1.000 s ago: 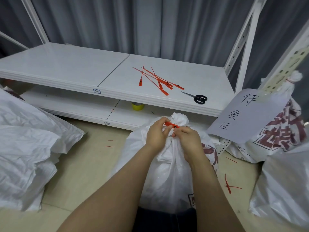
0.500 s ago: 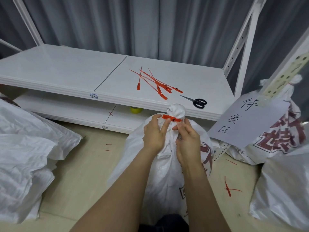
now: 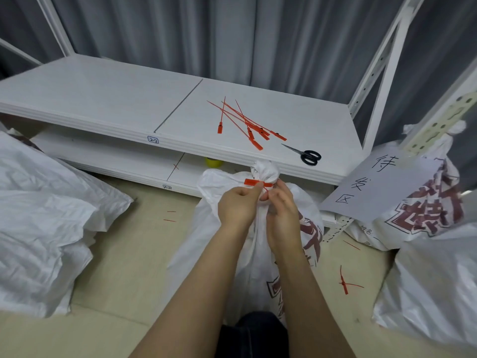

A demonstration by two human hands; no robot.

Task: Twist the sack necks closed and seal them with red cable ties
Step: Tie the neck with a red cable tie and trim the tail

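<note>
The white shelving unit (image 3: 103,99) spans the far side of the scene, in front of a grey curtain (image 3: 258,34). A heap of white sacks (image 3: 38,215) lies on the floor at the left. Further sacks (image 3: 426,293) are placed at the right, and behind them stands a tied sack with red print (image 3: 426,210). A handwritten paper sign (image 3: 382,187) hangs in front of that tied sack.

The sack (image 3: 211,192) being worked on stands upright at near centre, just in front of the lower shelf. Its neck (image 3: 265,171) is twisted into a knob at the top. A red cable tie (image 3: 255,182) is wrapped round the neck just under the knob.

The left hand (image 3: 238,206) is curled, and the tie is pinched between its thumb and forefinger. The fingers of the right hand (image 3: 282,210) are curled round the neck directly below the tie.

A loose bundle of spare ties (image 3: 247,122) lies on the upper shelf board. Black-handled scissors (image 3: 307,155) lie just to the right of it. One discarded tie (image 3: 344,281) lies on the floor at the right.
</note>
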